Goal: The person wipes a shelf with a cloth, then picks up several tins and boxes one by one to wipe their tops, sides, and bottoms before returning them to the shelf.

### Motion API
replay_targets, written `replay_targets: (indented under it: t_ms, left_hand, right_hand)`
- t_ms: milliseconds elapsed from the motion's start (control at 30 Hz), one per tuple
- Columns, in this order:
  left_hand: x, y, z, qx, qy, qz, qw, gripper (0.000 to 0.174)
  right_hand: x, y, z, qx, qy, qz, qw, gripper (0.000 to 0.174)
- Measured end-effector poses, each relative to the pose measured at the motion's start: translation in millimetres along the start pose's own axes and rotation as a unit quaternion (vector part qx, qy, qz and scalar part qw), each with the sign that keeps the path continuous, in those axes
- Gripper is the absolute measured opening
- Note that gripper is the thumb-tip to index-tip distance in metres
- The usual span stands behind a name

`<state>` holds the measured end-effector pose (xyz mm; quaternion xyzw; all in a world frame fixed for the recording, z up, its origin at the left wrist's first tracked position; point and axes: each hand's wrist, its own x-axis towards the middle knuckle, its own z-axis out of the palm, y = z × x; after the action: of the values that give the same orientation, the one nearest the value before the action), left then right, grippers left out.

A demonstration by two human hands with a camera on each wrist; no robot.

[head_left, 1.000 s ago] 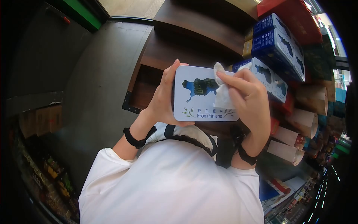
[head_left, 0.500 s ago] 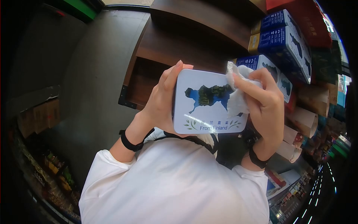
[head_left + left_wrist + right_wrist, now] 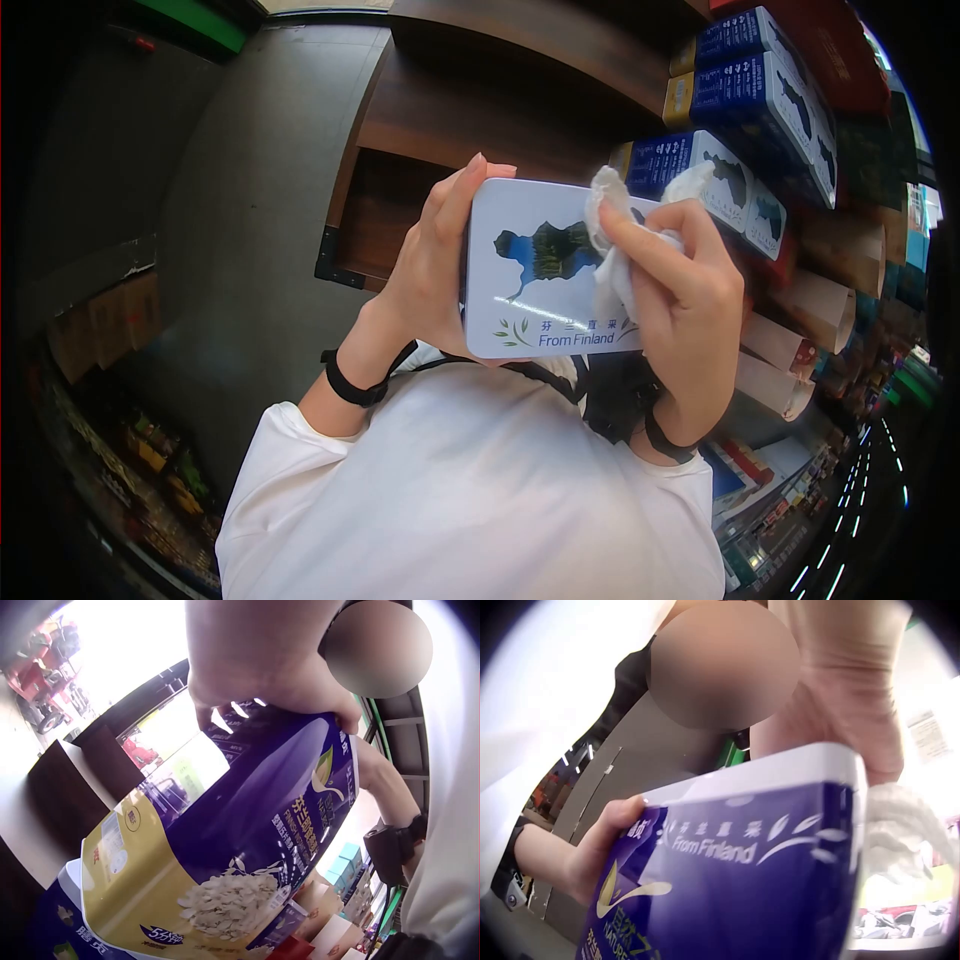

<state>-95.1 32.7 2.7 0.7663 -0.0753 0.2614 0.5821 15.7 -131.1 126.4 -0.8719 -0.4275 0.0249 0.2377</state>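
A box (image 3: 540, 270) with a white top reading "From Finland" is held up in front of the body; its sides are purple and gold in the left wrist view (image 3: 255, 795). My left hand (image 3: 425, 260) grips its left end, fingers round the side. The right hand (image 3: 690, 290) pinches a crumpled white tissue (image 3: 615, 270) against the right part of the top. In the right wrist view the tissue (image 3: 904, 829) shows beside the box (image 3: 735, 877), with the right hand (image 3: 832, 720) above.
Brown wooden shelves (image 3: 450, 110) stand beyond the box. Several blue boxes (image 3: 735, 90) with white tops are stacked at the upper right, with paper bags (image 3: 815, 300) below them. Cartons (image 3: 125, 310) lie at the left on the grey floor (image 3: 250, 200).
Over the last second the box has shifted slightly down in view. The tissue and right hand went right with the box, then moved a little left across its top.
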Motion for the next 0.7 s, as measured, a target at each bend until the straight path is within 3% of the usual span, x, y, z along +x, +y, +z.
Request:
replay_targets:
  t_ms: [100,167,233,333,433,500,567,600,633,700]
  left_hand:
    - [-3.2,-4.2,-1.1,-0.001,-0.030,-0.007,1.000,0.146]
    - [-2.5,-3.9,1.1,-0.005,-0.032,-0.005,0.999,0.146]
    - [0.7,-0.8,4.9,-0.007,0.016,0.019,1.000,0.140]
    - [1.8,-2.1,5.7,-0.029,0.016,0.027,0.999,0.140]
    - [1.6,-2.2,7.8,-0.044,0.015,0.011,0.999,0.140]
    - [1.4,-2.5,5.2,-0.027,0.008,0.025,0.999,0.138]
    - [0.6,-0.7,-2.5,0.046,-0.007,-0.004,0.999,0.133]
    - [-3.0,5.9,10.2,-0.154,0.086,-0.185,0.967,0.127]
    - [-3.7,5.6,9.1,-0.155,0.081,-0.184,0.967,0.127]
    - [-2.3,0.6,2.4,-0.073,0.021,-0.081,0.994,0.125]
  right_hand:
    - [-19.9,19.5,-8.9,0.030,0.030,0.072,0.997,0.035]
    - [-36.1,27.2,-7.3,0.052,0.053,0.074,0.994,0.034]
    - [-50.8,34.6,-6.7,0.073,0.078,0.079,0.991,0.033]
    - [-64.6,33.9,-12.8,0.089,0.195,0.152,0.965,0.031]
    - [-52.6,13.7,-15.9,0.104,0.222,0.067,0.967,0.033]
    - [-36.7,-20.1,-11.0,0.138,0.131,0.040,0.981,0.031]
    - [-22.5,-45.0,20.3,0.153,0.100,-0.092,0.979,0.032]
    - [-21.9,-52.1,42.3,0.100,0.091,-0.115,0.984,0.031]
    - [-23.8,-53.9,55.8,0.045,0.080,-0.137,0.986,0.030]
    - [-24.5,-49.2,48.8,0.048,0.081,-0.130,0.987,0.029]
